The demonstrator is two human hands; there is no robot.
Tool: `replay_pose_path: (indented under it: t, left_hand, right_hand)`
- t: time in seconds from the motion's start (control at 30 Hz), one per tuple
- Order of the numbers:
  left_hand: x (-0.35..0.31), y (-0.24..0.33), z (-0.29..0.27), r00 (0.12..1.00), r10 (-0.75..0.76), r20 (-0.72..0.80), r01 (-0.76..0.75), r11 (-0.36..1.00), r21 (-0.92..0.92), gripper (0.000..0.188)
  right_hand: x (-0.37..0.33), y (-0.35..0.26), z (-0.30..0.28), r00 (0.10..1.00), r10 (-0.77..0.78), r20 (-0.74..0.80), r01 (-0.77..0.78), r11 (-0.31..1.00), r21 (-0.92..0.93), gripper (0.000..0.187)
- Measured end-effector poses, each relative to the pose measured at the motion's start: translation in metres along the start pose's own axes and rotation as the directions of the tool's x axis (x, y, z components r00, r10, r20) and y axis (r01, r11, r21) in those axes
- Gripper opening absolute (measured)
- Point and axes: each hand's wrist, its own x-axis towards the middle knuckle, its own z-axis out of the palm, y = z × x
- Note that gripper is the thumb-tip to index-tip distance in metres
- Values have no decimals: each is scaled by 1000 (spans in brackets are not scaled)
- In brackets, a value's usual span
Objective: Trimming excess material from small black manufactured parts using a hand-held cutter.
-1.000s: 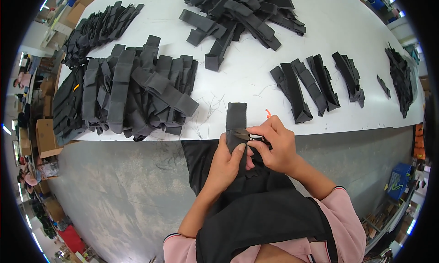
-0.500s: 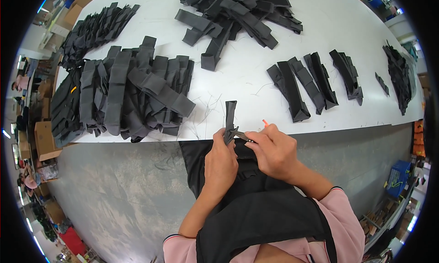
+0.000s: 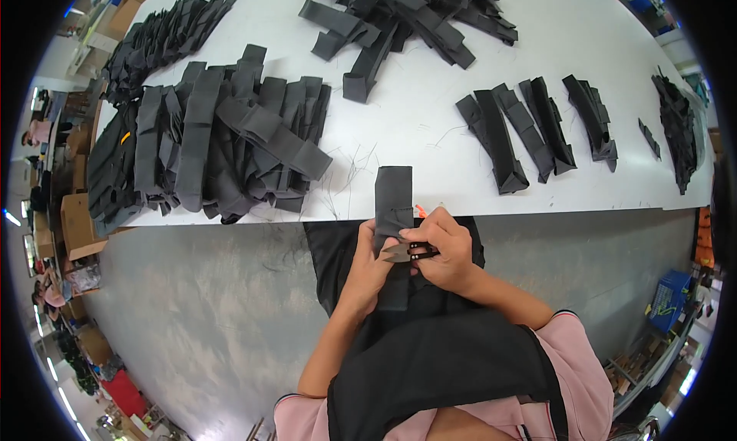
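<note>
A dark grey fabric strip point(image 3: 394, 186) stands lengthwise before me at the table's front edge, its lower end hanging over my black apron. My left hand point(image 3: 369, 270) grips the strip's left side near its middle. In my right hand point(image 3: 444, 254) is a pair of thread snips point(image 3: 399, 253), their pointed blades lying across the strip towards my left thumb. The right fingertips also touch the strip's right edge. Something small and orange point(image 3: 421, 211) shows just behind the right hand; I cannot tell what it is.
On the white table point(image 3: 414, 134), a large pile of grey strips point(image 3: 230, 142) lies left and another heap point(image 3: 399, 19) at the far middle. Several folded strips point(image 3: 499, 145) lie right, near a dark bundle point(image 3: 677, 134). Loose threads point(image 3: 349, 172) are scattered between. A blue crate point(image 3: 669, 295) stands right.
The strip has turned from edge-on to its flat face, its lower end now showing below my hands. The snips have moved from its edge to across its face, and both hands sit slightly lower.
</note>
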Motion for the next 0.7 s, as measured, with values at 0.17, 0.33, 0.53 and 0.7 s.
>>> replay_pose_path:
  t: [0.17, 0.33, 0.53, 0.7]
  left_hand:
    - [0, -8, -8, 995, 64, -73, -53, 987, 152, 40]
    - [-2, -3, -6, 996, 81, 24, -83, 992, 98, 35]
    - [-2, 9, -8, 991, -114, 70, 118, 991, -57, 38]
    - [1, 10, -13, 999, -16, 47, 23, 986, -163, 44]
  right_hand:
    - [1, -9, -10, 944, 271, 189, -305, 933, 188, 20]
    - [17, -13, -13, 963, 150, 225, -167, 984, 60, 23]
    - [23, 7, -17, 931, 327, 164, -329, 944, -15, 23]
    - [20, -23, -26, 921, 322, 218, -348, 933, 94, 24]
